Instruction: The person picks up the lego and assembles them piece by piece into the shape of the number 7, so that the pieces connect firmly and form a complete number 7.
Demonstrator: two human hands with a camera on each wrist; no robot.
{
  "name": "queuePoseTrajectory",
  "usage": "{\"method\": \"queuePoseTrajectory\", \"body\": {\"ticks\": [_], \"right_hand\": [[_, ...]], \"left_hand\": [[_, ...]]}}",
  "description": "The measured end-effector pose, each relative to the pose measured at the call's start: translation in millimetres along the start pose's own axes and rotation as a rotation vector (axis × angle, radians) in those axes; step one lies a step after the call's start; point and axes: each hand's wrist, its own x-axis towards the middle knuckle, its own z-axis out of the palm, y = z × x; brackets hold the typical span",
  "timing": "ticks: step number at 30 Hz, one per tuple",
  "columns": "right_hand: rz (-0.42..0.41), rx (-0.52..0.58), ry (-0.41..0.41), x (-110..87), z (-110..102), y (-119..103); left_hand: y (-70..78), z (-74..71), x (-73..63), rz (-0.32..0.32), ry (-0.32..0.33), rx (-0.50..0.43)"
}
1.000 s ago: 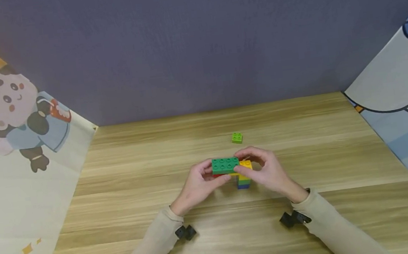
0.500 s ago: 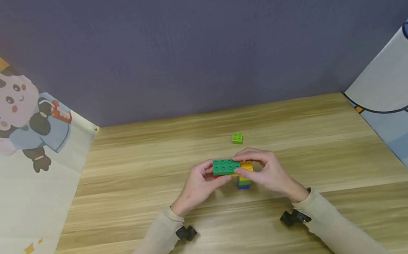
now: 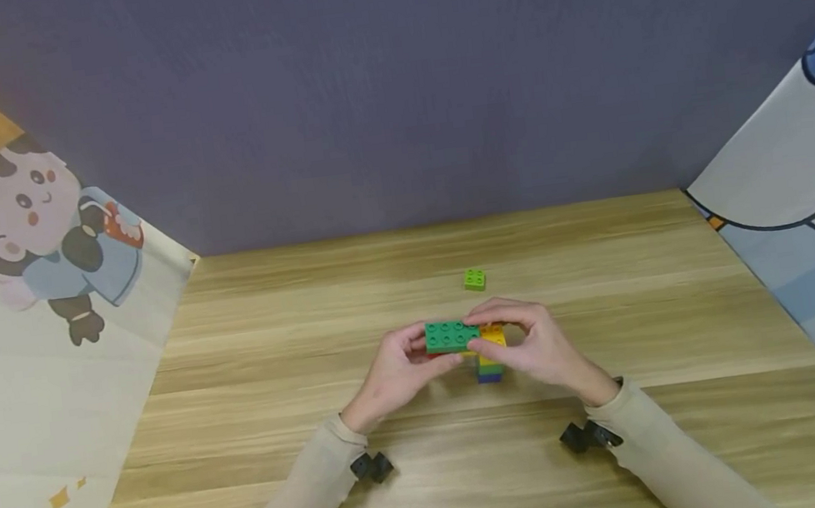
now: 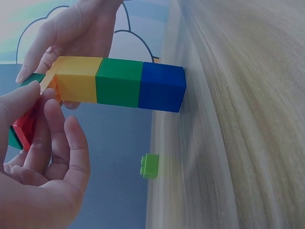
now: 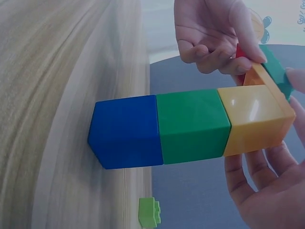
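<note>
Square building blocks form a column on the table: a blue block point(image 5: 126, 132) at the bottom, a green block point(image 5: 193, 128) above it, then a yellow block point(image 5: 248, 117). An orange-yellow long block point(image 5: 271, 81) lies across the top and juts out left. Under its overhanging end shows a red block point(image 4: 25, 128), pinched by my left hand point(image 3: 394, 373), with fingers below and thumb at the side. A green long block point(image 3: 447, 337) with round studs lies on the orange-yellow one. My right hand point(image 3: 531, 345) pinches this block's right end between thumb and index finger.
A small lime-green block point(image 3: 474, 280) lies on the wooden table point(image 3: 291, 292) behind the column. A dark wall point(image 3: 390, 105) rises at the table's back edge, with printed panels on both sides.
My right fingers have shifted slightly left along the green long block. My left hand keeps its grip, and the column stands in about the same place.
</note>
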Motion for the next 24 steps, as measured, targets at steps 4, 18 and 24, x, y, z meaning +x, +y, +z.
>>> {"method": "queuePoseTrajectory", "body": {"ticks": [4, 18, 24], "right_hand": [[0.011, -0.003, -0.001, -0.6, 0.2, 0.4], [0.025, -0.011, -0.003, -0.7, 0.0, 1.0], [0.01, -0.008, 0.001, -0.6, 0.1, 1.0]], "left_hand": [[0.6, 0.0, -0.1, -0.004, -0.001, 0.015], [2.6, 0.9, 0.1, 0.015, -0.011, -0.013], [1.4, -1.7, -1.1, 0.064, -0.014, -0.032]]}}
